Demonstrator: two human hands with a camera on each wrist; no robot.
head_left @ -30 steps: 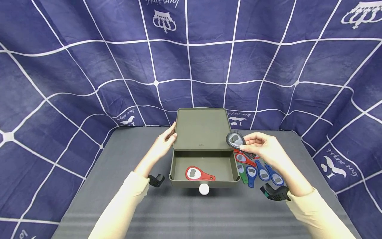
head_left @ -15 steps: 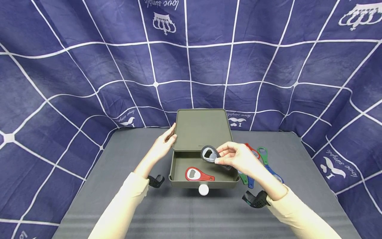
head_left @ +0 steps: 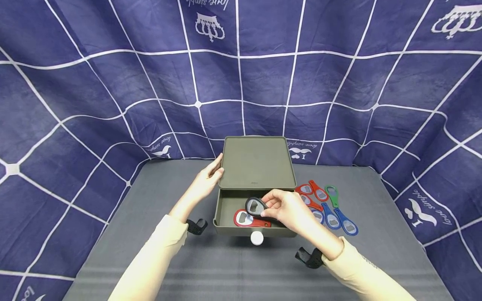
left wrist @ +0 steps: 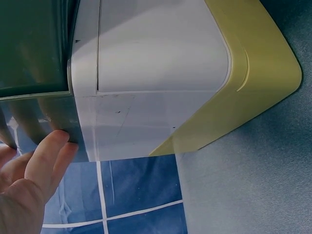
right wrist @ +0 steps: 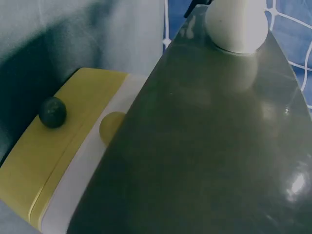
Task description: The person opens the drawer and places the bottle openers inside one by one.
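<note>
My right hand (head_left: 284,207) pinches a black bottle opener (head_left: 254,206) by its handle, inside the pulled-out green drawer (head_left: 232,230). Its round head lies over part of a red bottle opener (head_left: 261,223) at the drawer's front; whether they touch I cannot tell. My left hand (head_left: 203,182) rests extended fingers against the left side of the drawer cabinet (head_left: 257,163). In the left wrist view the left hand (left wrist: 41,170) touches the cabinet's green upper section. The right wrist view has no hand in it, only the green drawer front (right wrist: 185,136) with its white knob (right wrist: 236,24).
Several red, blue and green bottle openers lie right of the cabinet, among them a blue one (head_left: 331,218) and a green one (head_left: 332,193). Under the green drawer come a white drawer (right wrist: 78,175) and a yellow drawer (right wrist: 73,117) with a dark knob. A blue cloth hangs behind.
My right hand has carried the black bottle opener leftward from above the loose openers, then down into the drawer. My left hand has stayed at the cabinet's side.
</note>
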